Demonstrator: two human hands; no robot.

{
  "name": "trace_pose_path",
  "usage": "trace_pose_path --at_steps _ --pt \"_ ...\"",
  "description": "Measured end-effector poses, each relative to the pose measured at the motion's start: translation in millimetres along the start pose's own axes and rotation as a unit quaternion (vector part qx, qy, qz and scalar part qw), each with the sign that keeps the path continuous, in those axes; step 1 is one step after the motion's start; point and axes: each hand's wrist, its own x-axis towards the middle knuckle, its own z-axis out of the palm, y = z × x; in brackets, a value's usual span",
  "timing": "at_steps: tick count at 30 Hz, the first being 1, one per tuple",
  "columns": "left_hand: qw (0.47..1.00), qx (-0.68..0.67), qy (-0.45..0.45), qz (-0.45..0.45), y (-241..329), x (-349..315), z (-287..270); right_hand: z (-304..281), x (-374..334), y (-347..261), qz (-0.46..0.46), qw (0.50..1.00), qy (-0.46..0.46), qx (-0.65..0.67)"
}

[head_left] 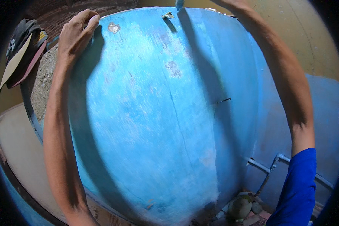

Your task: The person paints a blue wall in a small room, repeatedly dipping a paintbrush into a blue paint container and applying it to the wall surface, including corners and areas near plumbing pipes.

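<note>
A light-blue painted wall fills the middle, scuffed and chipped. At its upper left corner, my left hand is closed with curled fingers on the top edge. My right arm reaches up to the top edge. Only the lower part of my right hand shows, and its fingers are cut off by the frame. Left of it, the blue bristle end of what looks like a paintbrush touches or nearly touches the wall top. My arm's shadow runs up to that brush, so my right hand appears to hold it.
A small bracket and a nail stick out of the wall. Caps hang at the far left beside rough concrete. Pipes run along the right-hand wall. Stones and a rounded greenish object lie at the lower right.
</note>
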Motion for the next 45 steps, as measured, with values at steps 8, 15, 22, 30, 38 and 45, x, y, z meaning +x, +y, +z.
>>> trace_pose_path --at_steps 8,15,22,30,38,45 --pt "0.999 -0.036 0.01 -0.011 4 -1 7 13 4 -46 -0.134 0.98 0.043 0.139" --pt "1.0 -0.016 -0.005 -0.009 1 -3 0 25 -27 41 0.181 0.911 -0.003 0.371" --pt "0.999 -0.016 -0.021 -0.037 7 -1 2 -8 -74 104 0.119 0.936 0.029 0.33" --pt "0.998 -0.037 -0.044 -0.028 13 -3 3 -20 -179 107 -0.014 0.938 -0.147 0.314" --pt "0.996 -0.052 -0.059 -0.051 8 0 5 -27 -136 135 0.088 0.903 -0.21 0.364" --pt "0.996 -0.063 -0.045 -0.048 17 -2 5 -14 -99 157 0.026 0.975 -0.043 0.218"
